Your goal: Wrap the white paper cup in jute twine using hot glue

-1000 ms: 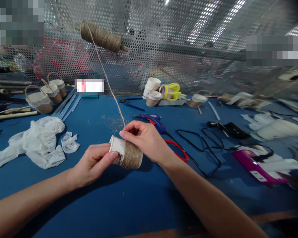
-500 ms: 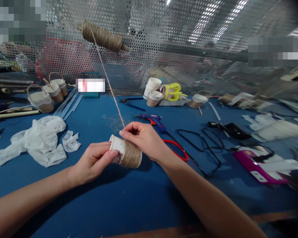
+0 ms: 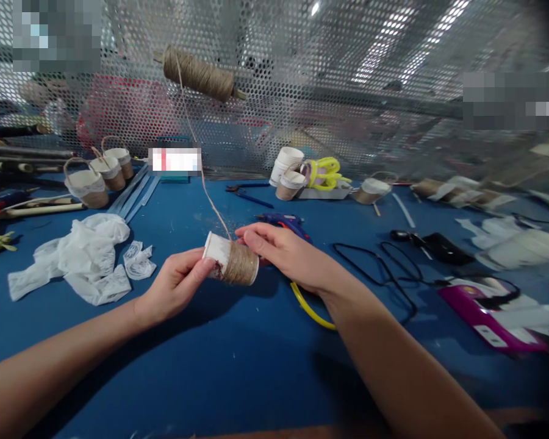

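Note:
My left hand (image 3: 178, 283) grips a white paper cup (image 3: 216, 249) near its rim, thumb outside and fingers partly hidden. The cup lies tilted on its side above the table, its base to the right. Brown twine (image 3: 240, 266) is wound closely round its base half. Over that wound end, my right hand (image 3: 286, 253) is closed on the cup, with its lower fingers hidden. From the cup a slack twine strand (image 3: 205, 186) curves up to a twine spool (image 3: 199, 74) on a stick at the mesh panel. Behind my right hand lies a blue glue gun (image 3: 277, 218).
White lace (image 3: 80, 256) lies left on the blue table (image 3: 238, 372). Small handled cup baskets (image 3: 91, 190) stand at the back left, and stacked cups (image 3: 287, 160) at the back middle. A black cable (image 3: 370, 262), a yellow loop (image 3: 308, 308) and a magenta box (image 3: 478, 314) are right.
My right hand has let go of its pinch on the twine and moved onto the cup's wound end. The strand, straight before, now sags. The whole view has shifted slightly.

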Demonstrator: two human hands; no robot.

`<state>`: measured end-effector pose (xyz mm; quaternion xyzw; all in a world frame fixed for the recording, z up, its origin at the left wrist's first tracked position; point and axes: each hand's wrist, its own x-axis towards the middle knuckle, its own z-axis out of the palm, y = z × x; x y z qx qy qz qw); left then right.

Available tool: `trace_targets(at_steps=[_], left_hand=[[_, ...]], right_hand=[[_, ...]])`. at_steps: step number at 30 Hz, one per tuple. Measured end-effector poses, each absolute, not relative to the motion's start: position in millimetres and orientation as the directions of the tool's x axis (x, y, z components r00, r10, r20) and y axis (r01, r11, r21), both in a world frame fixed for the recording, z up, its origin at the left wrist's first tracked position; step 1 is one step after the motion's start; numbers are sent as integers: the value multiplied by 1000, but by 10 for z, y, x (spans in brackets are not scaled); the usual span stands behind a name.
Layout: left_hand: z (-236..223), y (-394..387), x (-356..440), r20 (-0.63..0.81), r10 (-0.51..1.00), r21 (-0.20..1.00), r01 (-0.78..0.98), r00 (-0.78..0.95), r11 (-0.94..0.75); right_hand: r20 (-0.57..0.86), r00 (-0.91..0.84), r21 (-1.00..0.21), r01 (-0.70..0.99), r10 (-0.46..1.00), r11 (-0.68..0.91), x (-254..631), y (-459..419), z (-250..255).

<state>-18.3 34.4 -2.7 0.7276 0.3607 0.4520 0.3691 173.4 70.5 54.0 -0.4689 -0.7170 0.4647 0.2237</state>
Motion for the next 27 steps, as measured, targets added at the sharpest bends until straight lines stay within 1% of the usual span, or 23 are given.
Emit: trace_targets(at_steps=[2,4,6,8,11,13,18,21,24,27], left_hand=[[-32,352,-186,380,867,872,185,323,-452],[-34,357,-182,336,877,900,157,344,-407],[-42,362,-173,252,895,949,87,369,-303],[-64,369,-163,163,912,986,-30,377,-164],[-107,382,-149,67,928,984,-179,367,-1],[-125,388,-141,29,932,976,-213,362,53],[-101,378,-123,-14,939,988,-141,343,66],[-73,355,-115,-18,930,995,-83,366,52],[-57,329,-113,-20,920,999,-39,391,38],[-52,315,-116,-17,918,1000,-8,397,22]], right_hand=[[-156,-503,-873,473,850,121,1757,686,537],[-153,-521,-879,460,840,126,1769,664,497],[-102,-512,-885,439,853,158,1770,631,435],[-52,-484,-884,429,874,184,1760,587,366],[-19,-448,-875,440,894,201,1732,516,274],[-7,-435,-867,451,901,212,1717,483,232],[54,-435,-828,484,899,284,1717,505,243],[68,-448,-825,478,891,303,1684,597,328],[60,-486,-843,443,872,305,1574,728,420],[51,-499,-893,365,865,263,1423,854,472]])
